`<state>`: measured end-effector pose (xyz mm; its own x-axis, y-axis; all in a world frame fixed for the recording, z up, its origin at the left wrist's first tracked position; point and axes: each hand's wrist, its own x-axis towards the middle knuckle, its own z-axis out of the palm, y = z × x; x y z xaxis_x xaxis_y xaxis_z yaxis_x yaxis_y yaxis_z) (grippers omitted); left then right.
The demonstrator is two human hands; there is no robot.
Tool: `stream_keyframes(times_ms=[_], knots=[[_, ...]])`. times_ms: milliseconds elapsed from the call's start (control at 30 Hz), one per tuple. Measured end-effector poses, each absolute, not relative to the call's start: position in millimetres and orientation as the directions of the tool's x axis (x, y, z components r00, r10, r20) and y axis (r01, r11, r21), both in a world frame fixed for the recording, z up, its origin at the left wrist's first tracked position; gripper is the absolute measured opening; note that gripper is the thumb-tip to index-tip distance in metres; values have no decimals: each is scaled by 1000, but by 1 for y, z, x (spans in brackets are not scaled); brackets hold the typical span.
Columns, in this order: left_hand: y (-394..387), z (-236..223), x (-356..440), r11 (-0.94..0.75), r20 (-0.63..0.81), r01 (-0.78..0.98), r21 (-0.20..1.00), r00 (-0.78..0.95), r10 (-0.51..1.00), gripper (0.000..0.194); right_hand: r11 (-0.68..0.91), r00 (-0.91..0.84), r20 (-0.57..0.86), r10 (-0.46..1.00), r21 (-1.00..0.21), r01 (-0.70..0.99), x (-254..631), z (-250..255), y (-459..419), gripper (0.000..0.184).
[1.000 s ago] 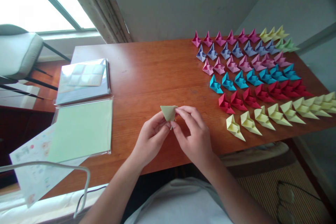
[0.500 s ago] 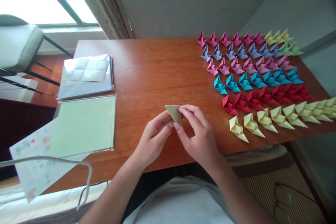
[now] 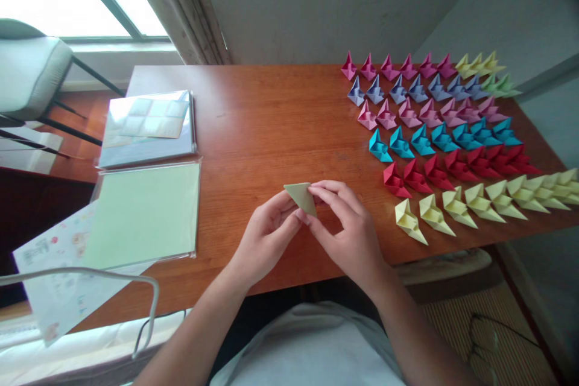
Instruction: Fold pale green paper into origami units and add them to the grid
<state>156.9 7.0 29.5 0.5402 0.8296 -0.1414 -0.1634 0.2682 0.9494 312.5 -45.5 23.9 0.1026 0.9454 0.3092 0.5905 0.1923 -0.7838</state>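
Observation:
A folded yellow-green paper triangle [image 3: 302, 196] is held between both hands, above the near part of the wooden table [image 3: 262, 126]. My left hand [image 3: 271, 235] grips its lower left side, thumb in front and fingers curled behind. With thumb and fingertips, my right hand [image 3: 346, 223] pinches its right edge and upper right corner. The two thumbs meet near the triangle's lower part. Part of the paper is hidden behind the fingers. To the right of my right hand stands the nearest pale yellow origami piece [image 3: 409, 223].
Rows of folded paper pieces, among them red [image 3: 393, 180], blue [image 3: 379, 146] and pink [image 3: 366, 114] ones, cover the table's right side. A pack of green paper [image 3: 149, 211] and another wrapped pack [image 3: 147, 148] lie at left. A white cable [image 3: 90, 274] crosses the lower left.
My right thumb and fingers have shifted slightly on the triangle, and the thumbs sit closer together. The paper stays in both hands. The view has moved a little.

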Motion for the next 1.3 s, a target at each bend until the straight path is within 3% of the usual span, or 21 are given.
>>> stream_keyframes(times_ms=[300, 700, 867, 1133, 1300], knots=[[8, 29, 156, 284, -136, -184, 941, 563, 815, 32, 186, 96, 283, 954, -815, 549, 318, 24, -46, 33], [7, 26, 157, 210, -142, -107, 972, 448, 883, 30, 261, 60, 378, 924, -738, 622, 311, 24, -48, 36], [7, 30, 156, 130, -140, 52, 990, 380, 915, 32, 313, 15, 417, 909, -704, 638, 302, 25, -53, 39], [5, 27, 153, -158, 87, 270, 950, 258, 962, 30, 350, -46, 437, 898, -648, 677, 293, 26, -59, 42], [2, 26, 154, -259, 157, 412, 873, 266, 951, 28, 330, 27, 459, 888, -676, 659, 289, 29, -60, 45]])
